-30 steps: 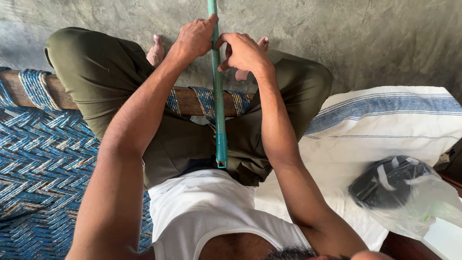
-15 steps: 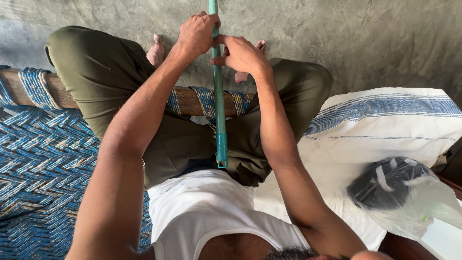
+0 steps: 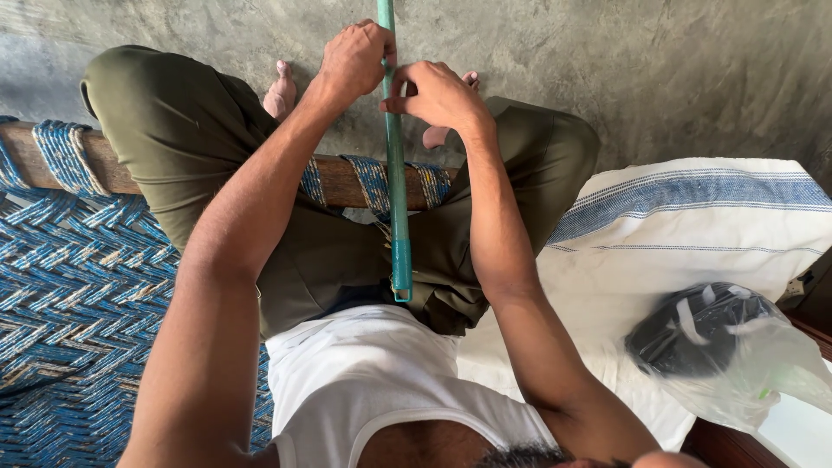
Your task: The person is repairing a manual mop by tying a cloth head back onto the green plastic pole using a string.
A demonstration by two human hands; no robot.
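I sit on the edge of a woven cot [image 3: 78, 260] with my knees apart, and a long green pole [image 3: 395, 173] runs between my legs, from my lap up and out of the top of the view. Its lower end, with a slightly brighter green cap, rests against my olive trousers [image 3: 217, 147] just above the hem of my white vest [image 3: 364, 381].

My left hand [image 3: 354, 59] is wrapped around the pole near the top of the view, fingers curled over its left side and pressed tight on it. My right hand [image 3: 440, 94] sits just below and to the right, touching the left hand's fingers; its thumb and fingertips pinch the pole from the right side, with the other fingers bent in toward the palm.

The pole crosses in front of the cot's wooden side rail [image 3: 347, 182], which is bound with blue and white rope. My bare feet show on the grey cement floor [image 3: 650, 69] beyond my hands, one to each side of the pole.

To my right a white cloth with blue stripes [image 3: 693, 217] covers the cot. On it, well apart from my hands, lies a clear plastic bag [image 3: 737, 347] with something dark inside.
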